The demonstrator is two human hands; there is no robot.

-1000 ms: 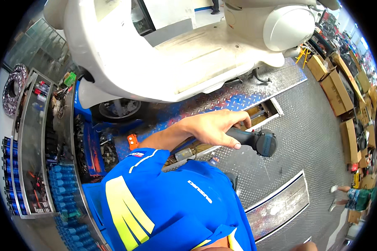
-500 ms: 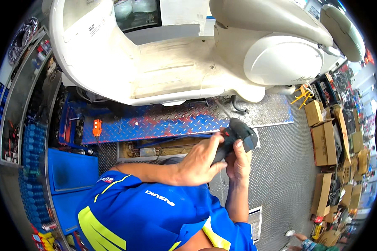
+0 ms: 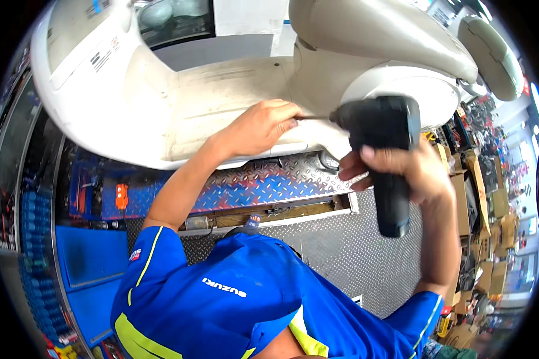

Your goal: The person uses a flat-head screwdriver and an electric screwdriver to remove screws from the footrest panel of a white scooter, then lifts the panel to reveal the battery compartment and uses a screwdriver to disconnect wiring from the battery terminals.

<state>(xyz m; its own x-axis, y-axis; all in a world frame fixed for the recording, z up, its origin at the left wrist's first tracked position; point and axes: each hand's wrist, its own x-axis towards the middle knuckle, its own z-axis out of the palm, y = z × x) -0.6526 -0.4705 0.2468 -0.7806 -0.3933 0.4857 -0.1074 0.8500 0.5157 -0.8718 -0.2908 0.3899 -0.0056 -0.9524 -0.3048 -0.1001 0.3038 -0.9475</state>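
Note:
My right hand (image 3: pixel 416 170) is wrapped round the grip of a black cordless drill (image 3: pixel 384 119), which is held level with its nose toward the left. A long thin bit (image 3: pixel 318 118) sticks out of the nose. At the bit's far end, my left hand (image 3: pixel 263 124) has its fingers closed on it; the tip is hidden in them. Both hands are over the near side of a cream-white scooter (image 3: pixel 233 90), in front of its floorboard and rear side panel. Whether the bit touches the scooter cannot be told.
The scooter stands on a blue and bare-metal tread-plate lift (image 3: pixel 245 185). An orange push-button control (image 3: pixel 121 196) lies on the lift's left part. Blue cabinets (image 3: pixel 93 254) and shelving flank the left; cardboard boxes (image 3: pixel 494 233) crowd the right.
The drill has risen from near my body to the scooter's side, now in my right hand alone. My left hand has left the drill's body and closed on the bit.

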